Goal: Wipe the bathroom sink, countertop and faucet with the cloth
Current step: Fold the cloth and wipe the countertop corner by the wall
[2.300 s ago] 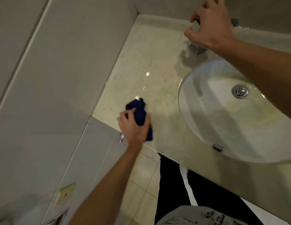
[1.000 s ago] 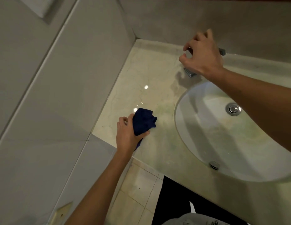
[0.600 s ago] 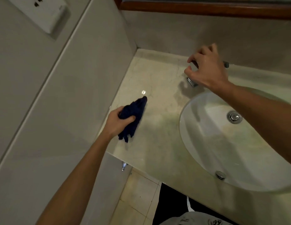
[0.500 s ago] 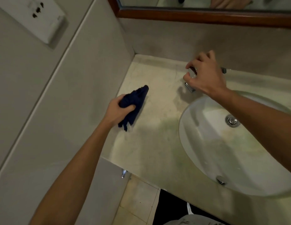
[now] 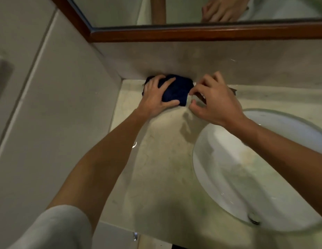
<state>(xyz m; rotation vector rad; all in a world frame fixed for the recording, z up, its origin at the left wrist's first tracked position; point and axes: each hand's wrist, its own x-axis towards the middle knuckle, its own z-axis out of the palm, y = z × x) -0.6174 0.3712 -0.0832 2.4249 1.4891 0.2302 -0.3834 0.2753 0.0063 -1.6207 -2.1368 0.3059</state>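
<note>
In the back left corner of the pale marble tabletop (image 5: 156,168), beneath the wood-framed mirror (image 5: 192,33), the dark blue bunched cloth (image 5: 176,92) lies against the rear wall. The white oval sink (image 5: 228,177) sits to the right, sunk into the stone. The left hand (image 5: 156,99) presses down on the cloth, fingers (image 5: 167,82) spread flat across it. The right hand (image 5: 216,103), just beside the cloth, has its fingers curled about the chrome faucet (image 5: 199,97), mostly hidden beneath them; whether they truly grasp it I cannot tell.
</note>
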